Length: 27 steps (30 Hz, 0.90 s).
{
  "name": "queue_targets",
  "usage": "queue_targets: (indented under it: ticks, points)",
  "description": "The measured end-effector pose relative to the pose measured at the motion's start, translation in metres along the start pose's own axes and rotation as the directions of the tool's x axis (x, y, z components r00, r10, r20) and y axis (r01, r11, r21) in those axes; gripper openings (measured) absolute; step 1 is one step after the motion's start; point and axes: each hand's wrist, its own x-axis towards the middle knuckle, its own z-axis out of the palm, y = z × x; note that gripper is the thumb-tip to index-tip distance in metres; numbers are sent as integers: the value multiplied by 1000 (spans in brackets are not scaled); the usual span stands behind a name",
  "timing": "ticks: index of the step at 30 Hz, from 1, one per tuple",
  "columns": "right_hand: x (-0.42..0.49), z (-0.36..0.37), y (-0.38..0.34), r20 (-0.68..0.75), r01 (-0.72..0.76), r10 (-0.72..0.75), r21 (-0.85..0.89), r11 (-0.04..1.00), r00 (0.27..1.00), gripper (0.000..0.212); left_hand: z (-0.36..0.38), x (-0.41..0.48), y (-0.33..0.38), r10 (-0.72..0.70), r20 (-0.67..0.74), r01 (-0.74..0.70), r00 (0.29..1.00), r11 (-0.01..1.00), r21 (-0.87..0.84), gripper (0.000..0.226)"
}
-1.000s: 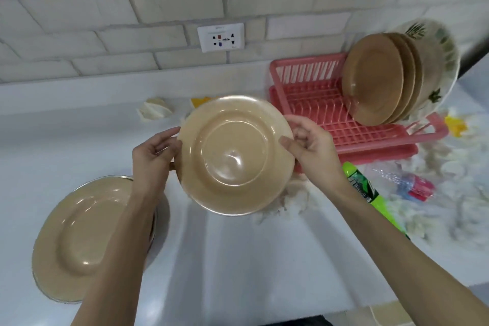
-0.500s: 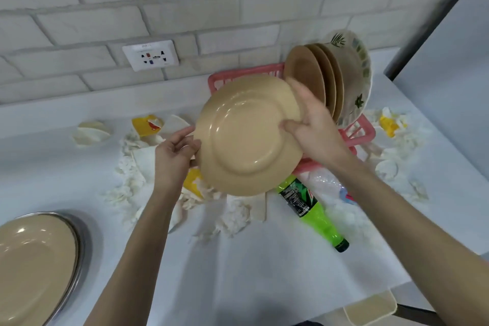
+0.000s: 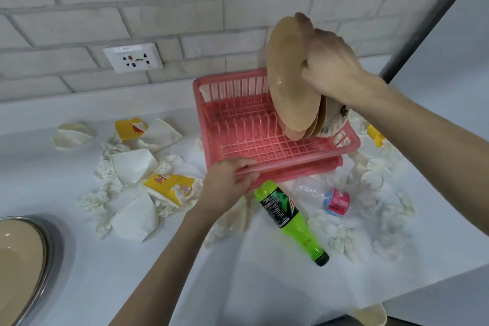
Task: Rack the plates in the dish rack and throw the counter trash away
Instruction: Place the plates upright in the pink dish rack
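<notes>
My right hand grips the top edge of a tan plate, held upright on edge over the right part of the pink dish rack. It leans against other tan plates standing in the rack, mostly hidden behind it. My left hand clasps the rack's front rim. Another tan plate lies at the bottom left. Trash covers the counter: a green bottle, a clear bottle with a pink label, yellow wrappers and crumpled white paper.
A white brick wall with a power socket stands behind the counter. The white counter's edge runs along the lower right, with a cream container below it. A dark vertical frame rises at the right.
The plate has swung from facing me to upright on edge in the rack. My left hand let go of it and moved down onto the rack's front rim.
</notes>
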Motion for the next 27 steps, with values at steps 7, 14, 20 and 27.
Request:
queue_targets:
  ticks: [7,14,20,27]
  points:
    - [8,34,-9,48,67,-61,-137,988,997,71,3,-2,1,6,-40,-1,999,994,113,26]
    - [22,47,-16,104,100,-72,-292,951,992,69,5,-2,-4,41,-58,-34,998,993,111,26]
    - [27,58,-20,163,153,-96,-386,910,982,60,6,-2,-6,54,-59,-47,997,994,101,26]
    - [41,75,-17,160,164,-88,-559,813,983,50,6,-3,-6,44,-76,-37,996,994,102,25]
